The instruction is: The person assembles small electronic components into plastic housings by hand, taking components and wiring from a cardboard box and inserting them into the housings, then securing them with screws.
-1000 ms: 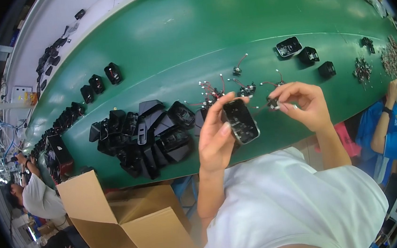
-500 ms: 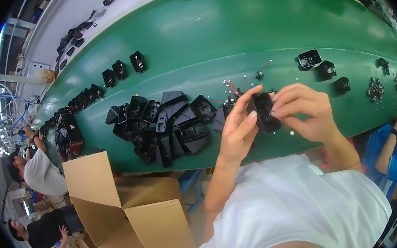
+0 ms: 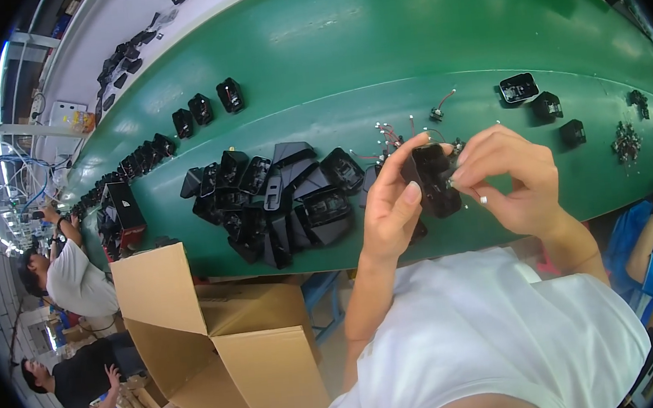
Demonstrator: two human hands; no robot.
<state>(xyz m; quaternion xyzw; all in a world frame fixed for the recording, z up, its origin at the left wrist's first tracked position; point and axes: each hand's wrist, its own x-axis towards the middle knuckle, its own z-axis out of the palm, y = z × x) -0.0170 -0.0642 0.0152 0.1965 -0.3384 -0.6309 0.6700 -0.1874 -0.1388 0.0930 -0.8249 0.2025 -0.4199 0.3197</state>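
Note:
My left hand (image 3: 389,212) grips a black plastic housing (image 3: 432,181) by its side, thumb at the near edge and fingers behind. The hollow inside of the housing faces up. At its right edge my right hand (image 3: 524,180) pinches a small wired part, mostly hidden by the fingertips; a white connector (image 3: 484,199) dangles below them. Just beyond my left fingers lies a cluster of small parts with red and black wires (image 3: 389,135). One more wired part (image 3: 437,113) lies apart from it, farther back.
Left of my hands is a heap of black housings (image 3: 279,200) on the green table (image 3: 374,36). A row of housings (image 3: 147,156) runs to the far left; a few housings (image 3: 547,106) stand at right. An open cardboard box (image 3: 267,365) sits below the table edge. Other people work at both sides.
The view has shifted slightly. My left hand still holds the housing, and my right fingers remain at its right edge; the white connector hangs in a slightly different place.

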